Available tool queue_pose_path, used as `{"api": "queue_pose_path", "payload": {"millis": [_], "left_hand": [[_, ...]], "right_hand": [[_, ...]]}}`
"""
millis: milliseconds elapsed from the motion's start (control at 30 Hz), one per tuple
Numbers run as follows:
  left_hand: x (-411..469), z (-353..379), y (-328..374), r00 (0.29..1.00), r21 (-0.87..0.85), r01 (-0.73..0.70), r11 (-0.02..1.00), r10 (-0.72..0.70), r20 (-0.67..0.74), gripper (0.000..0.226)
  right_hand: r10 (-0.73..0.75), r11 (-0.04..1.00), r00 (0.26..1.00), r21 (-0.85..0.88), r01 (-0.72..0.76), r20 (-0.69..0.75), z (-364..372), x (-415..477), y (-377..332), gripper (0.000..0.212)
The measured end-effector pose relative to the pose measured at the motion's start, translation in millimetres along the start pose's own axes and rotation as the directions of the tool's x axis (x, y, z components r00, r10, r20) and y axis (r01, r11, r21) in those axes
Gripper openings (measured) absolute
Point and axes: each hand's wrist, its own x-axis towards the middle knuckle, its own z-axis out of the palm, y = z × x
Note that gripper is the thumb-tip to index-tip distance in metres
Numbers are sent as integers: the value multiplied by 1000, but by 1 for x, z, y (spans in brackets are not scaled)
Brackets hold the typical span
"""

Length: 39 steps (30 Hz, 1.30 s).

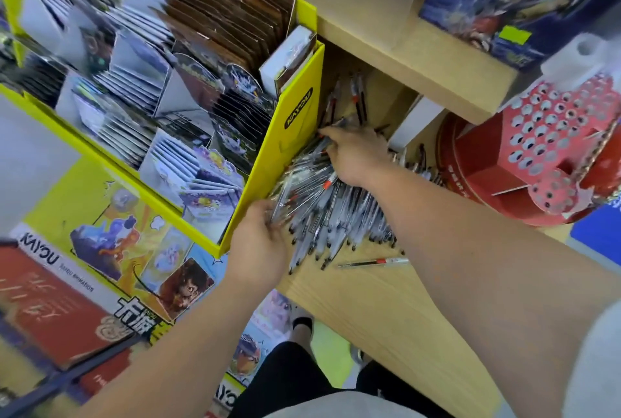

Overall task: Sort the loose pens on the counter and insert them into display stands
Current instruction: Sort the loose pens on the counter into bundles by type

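**Both hands in the pen heap**

Loose pens (336,212) lie heaped on the counter (386,310); left hand (262,246), at the heap's seven o'clock, curls round a bundle; right hand (356,155) rests at twelve, fingers stretched, grip unclear; red stand (537,149) at three o'clock.

The pen pile (336,212) lay wedged between the yellow card display (295,149) on the left and the red stand (497,165) on the right, a shelf (437,65) overhanging behind. Bare worktop (386,310) lay open in front.
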Motion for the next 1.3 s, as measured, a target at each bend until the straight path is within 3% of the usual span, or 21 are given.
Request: {"api": "queue_pose_path", "payload": {"millis": [133,500,633,767,867,1067,1300], "left_hand": [[3,1,1,1000,-26,20,999,-20,0,39],[11,7,11,1000,-7,-29,1000,29,10,37],[17,9,13,999,16,-53,998,53,2,36],[23,11,21,995,41,-99,994,99,-10,31],[32,15,30,989,103,-145,984,147,-13,28],[52,27,55,964,337,-259,905,261,40,34],[78,34,60,960,522,-277,807,255,115,21]], "right_hand": [[26,999,1000,45,-27,17,3,-2,-4,45],[173,879,985,451,-154,0,10,-10,-9,30],[207,763,971,641,-81,-124,10,-14,-7,20],[170,769,961,639,9,-218,-5,-45,3,17],[226,772,948,634,-35,-224,-8,-76,20,16],[404,639,902,753,-160,-151,10,-114,51,17],[487,530,866,826,-191,-112,23,-135,60,23]]}}
